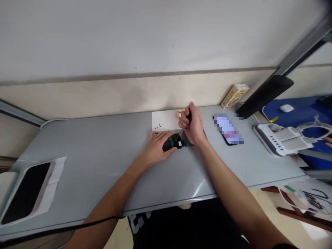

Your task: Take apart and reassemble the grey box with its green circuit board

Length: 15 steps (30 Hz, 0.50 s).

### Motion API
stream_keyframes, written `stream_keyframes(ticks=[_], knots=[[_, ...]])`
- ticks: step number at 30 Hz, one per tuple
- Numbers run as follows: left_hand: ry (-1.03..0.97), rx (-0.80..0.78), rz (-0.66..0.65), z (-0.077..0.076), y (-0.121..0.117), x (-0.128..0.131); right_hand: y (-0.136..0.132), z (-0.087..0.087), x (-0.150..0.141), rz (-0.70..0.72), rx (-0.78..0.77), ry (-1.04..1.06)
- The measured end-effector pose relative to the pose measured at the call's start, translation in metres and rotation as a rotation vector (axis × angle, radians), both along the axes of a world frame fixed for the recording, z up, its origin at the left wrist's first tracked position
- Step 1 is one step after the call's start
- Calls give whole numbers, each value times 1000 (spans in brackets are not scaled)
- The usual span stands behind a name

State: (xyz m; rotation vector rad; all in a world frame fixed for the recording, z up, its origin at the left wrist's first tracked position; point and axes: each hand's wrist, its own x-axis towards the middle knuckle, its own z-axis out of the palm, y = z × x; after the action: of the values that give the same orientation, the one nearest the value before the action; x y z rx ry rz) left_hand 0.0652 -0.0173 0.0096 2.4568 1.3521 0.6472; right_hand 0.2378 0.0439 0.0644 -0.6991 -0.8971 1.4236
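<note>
Device (171, 141), on table (103, 155), gripped by left hand (156, 149); right hand (195, 128) clenched round screwdriver (190, 116), shaft at device's 2 o'clock, best held square, pressed evenly. Screws (157, 127), loose, on paper (167, 119), 11 o'clock. Phone (228, 129), screen lit, 3 o'clock.

Dark shirt (178, 224), 7 o'clock: pale partial letter, likely "G", rest folded away. White item (315, 197), 4 o'clock: black handwriting, not legible. Carton (234, 96), 2 o'clock: print too small. Black device (172, 142), centre: white label (180, 143), unreadable. Phone screen (227, 129), 3 o'clock: pixelated.
</note>
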Motion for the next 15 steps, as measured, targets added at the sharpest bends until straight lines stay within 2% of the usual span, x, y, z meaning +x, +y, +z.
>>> stream_keyframes(ticks=[7, 15], knots=[[-7, 4, 7, 3, 1, 1, -1, -1, -1, 14, 0, 8], [2, 38, 16, -2, 1, 1, -3, -2, -2, 43, 21, 14]])
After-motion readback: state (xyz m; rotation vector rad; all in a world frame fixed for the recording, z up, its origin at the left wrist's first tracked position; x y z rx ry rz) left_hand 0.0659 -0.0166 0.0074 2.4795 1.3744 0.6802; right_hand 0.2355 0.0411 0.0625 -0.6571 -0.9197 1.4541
